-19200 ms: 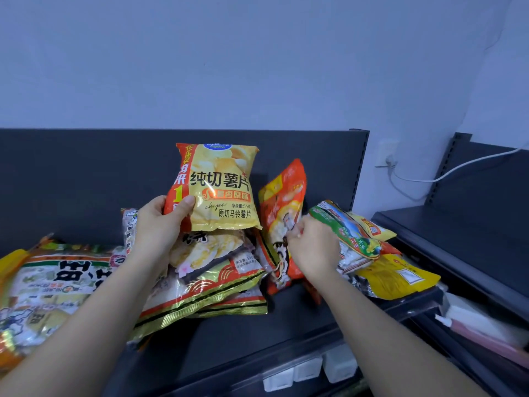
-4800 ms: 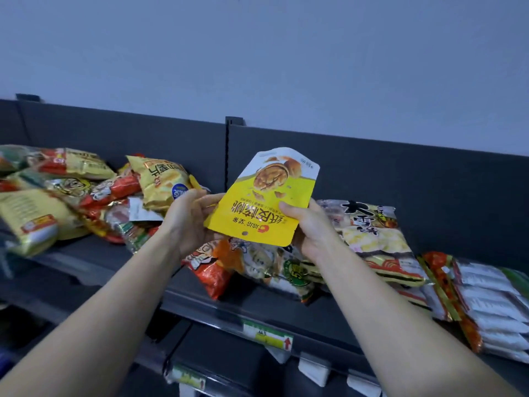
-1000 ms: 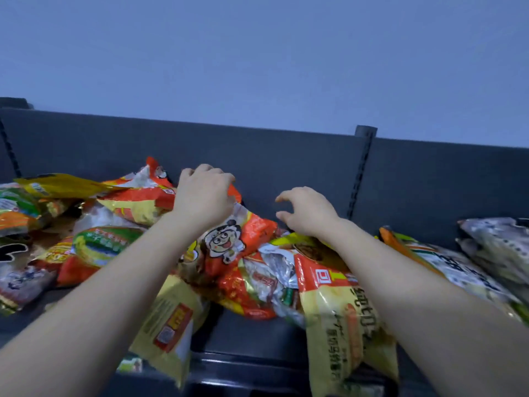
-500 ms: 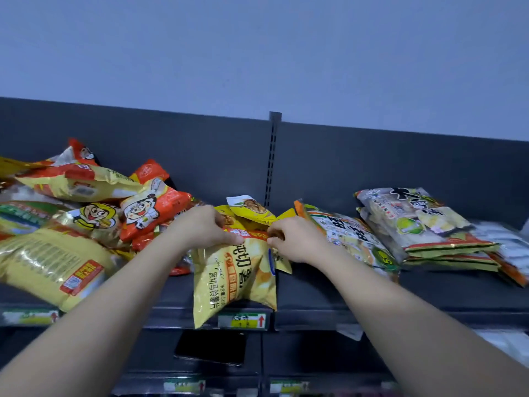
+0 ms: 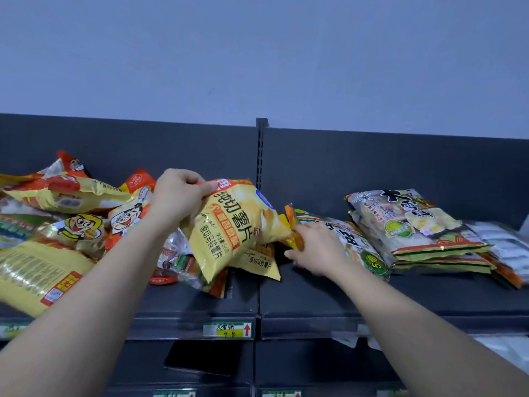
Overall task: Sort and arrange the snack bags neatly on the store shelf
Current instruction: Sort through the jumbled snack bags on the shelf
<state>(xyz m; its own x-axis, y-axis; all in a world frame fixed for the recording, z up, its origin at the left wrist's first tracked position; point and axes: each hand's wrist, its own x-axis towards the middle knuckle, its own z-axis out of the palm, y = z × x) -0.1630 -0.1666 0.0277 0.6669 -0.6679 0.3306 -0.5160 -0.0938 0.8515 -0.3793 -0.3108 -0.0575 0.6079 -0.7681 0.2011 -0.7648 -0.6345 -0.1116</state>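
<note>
My left hand (image 5: 179, 194) grips the top edge of a yellow potato chip bag (image 5: 232, 230) and holds it tilted above the dark shelf (image 5: 315, 299). A second yellow chip bag (image 5: 262, 260) lies under it. My right hand (image 5: 316, 247) reaches in beside the lifted bag's lower right corner, fingers around a small orange and yellow packet (image 5: 293, 233). A loose heap of red and yellow snack bags (image 5: 80, 222) fills the left of the shelf. To the right lie a green and white bag (image 5: 355, 242) and a neat stack of rice cracker bags (image 5: 412, 224).
A vertical slotted post (image 5: 260, 150) splits the shelf's dark back panel. A yellow price tag (image 5: 229, 330) sits on the front rail. A big yellow bag (image 5: 34, 276) overhangs the left front edge. Silver packets (image 5: 503, 247) lie at far right. A lower shelf holds a black flat object (image 5: 200, 358).
My left hand has lifted the yellow chip bag up off the shelf front and tilted it. My right hand let go of its top edge and moved down to its right side.
</note>
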